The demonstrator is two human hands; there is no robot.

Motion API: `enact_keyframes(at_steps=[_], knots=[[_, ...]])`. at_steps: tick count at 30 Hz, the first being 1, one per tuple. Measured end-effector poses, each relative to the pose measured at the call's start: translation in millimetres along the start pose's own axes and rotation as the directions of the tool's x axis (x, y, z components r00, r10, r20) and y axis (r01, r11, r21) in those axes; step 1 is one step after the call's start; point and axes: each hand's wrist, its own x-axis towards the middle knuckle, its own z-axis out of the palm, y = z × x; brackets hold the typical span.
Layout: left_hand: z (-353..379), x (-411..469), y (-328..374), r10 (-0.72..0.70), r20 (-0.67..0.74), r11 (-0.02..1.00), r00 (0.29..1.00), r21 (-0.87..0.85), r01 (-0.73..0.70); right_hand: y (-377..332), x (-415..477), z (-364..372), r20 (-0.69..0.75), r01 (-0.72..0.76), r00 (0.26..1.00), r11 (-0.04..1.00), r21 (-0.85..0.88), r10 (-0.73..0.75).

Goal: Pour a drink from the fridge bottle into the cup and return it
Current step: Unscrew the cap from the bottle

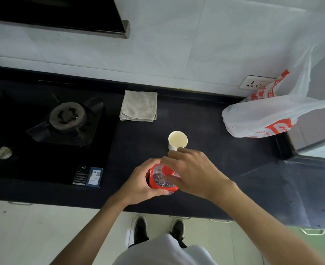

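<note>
Dark countertop [243, 161] carrying gas hob [43, 159] at left; folded cloth [138, 106] lying by wall; paper cup [177, 139] standing centre; plastic bag [263, 115] sitting right.

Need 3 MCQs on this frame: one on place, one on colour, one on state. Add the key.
1. Where does the cup stand?
A. on the floor
B. on the counter, beyond the bottle
C. on a shelf

2. What colour is the bottle's label?
A. red
B. green
C. blue

3. What is the left hand doing?
A. lying flat on the counter
B. hanging at the side
C. gripping the bottle

Key: B, the cup stands upright on the dark counter just past both hands. A, a red band wraps the bottle. C, its fingers curl round the bottle while the right hand is at the bottle's top.
</note>
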Motion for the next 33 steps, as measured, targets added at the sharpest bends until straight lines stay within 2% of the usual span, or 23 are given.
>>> enact_keyframes(at_steps=[3,5,8,13,18,26,28,33], knots=[[0.5,2.6,1.2,0.021,0.006,1.000,1.000,0.010,-0.021,-10.6,3.3,2.7,-0.027,-0.211,0.977,0.975,0.067,0.213],[1.0,4.2,0.5,0.024,0.011,1.000,1.000,0.009,-0.024,-14.0,3.6,6.1,-0.045,-0.243,0.967,0.963,0.113,0.249],[2.1,6.0,-3.1,0.025,0.019,1.000,1.000,0.017,-0.025,-9.5,1.5,7.3,-0.126,-0.121,0.983,0.987,0.102,0.134],[2.4,5.3,-2.9,0.002,0.007,1.000,1.000,-0.001,-0.002,7.6,-1.5,2.2,0.045,0.134,0.990,0.991,0.000,-0.134],[1.7,6.9,-3.6,0.020,0.020,1.000,1.000,-0.021,-0.019,11.0,-2.9,2.5,0.040,0.197,0.979,0.980,0.027,-0.198],[4.0,5.1,-3.8,-0.031,-0.004,0.999,1.000,-0.021,0.031,-10.7,19.6,24.2,-0.252,0.041,0.968,0.994,0.104,-0.014],[3.4,4.4,-1.4,-0.021,-0.005,1.000,1.000,-0.008,0.021,-7.6,18.6,25.9,-0.260,-0.010,0.964,0.989,0.146,0.048],[3.5,5.5,-3.4,0.007,0.011,1.000,1.000,-0.016,-0.006,6.8,1.5,24.0,-0.157,-0.130,0.973,0.967,0.219,0.167]])
